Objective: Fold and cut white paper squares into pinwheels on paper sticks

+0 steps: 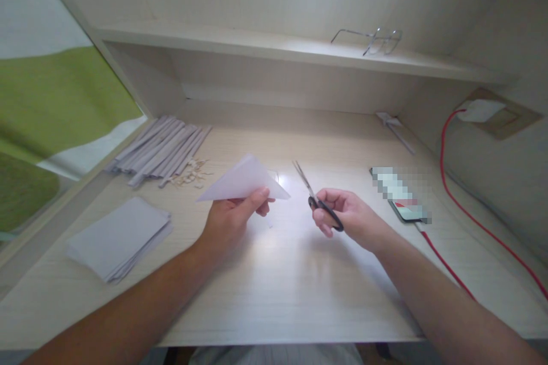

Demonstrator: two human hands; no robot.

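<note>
Between the thumb and fingers of my left hand (237,214) is a folded white paper (244,177), a triangle with its peak pointing away from me. My right hand (342,211) grips a pair of scissors (314,197) by the black handles. The blades point up and to the left, a short gap away from the paper's right corner, and look almost closed. Both hands are raised over the middle of the desk. A small white scrap (270,224) shows just below my left fingers.
At the left lie a stack of white paper sheets (122,236), a pile of rolled paper sticks (162,145) and some small pale scraps (192,173). To the right are a phone (400,197) on a red cable (447,268) and a paper piece (396,128). Eyeglasses (379,41) rest on the shelf (257,40).
</note>
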